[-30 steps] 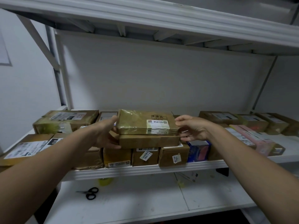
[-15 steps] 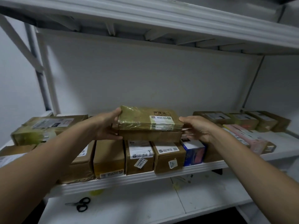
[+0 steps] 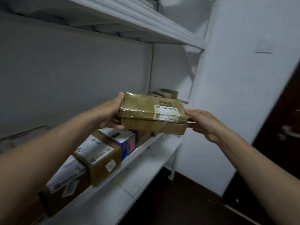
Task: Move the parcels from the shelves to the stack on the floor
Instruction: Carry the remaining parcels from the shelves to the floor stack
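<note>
The white shipping label (image 3: 165, 113) on the top parcel (image 3: 142, 104) carries a barcode and small print, none of it readable.

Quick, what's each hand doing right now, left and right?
Left hand: grips the left end of the two stacked parcels, thumb on top.
Right hand: holds the right end of the same parcels, thumb above, fingers below.
</note>
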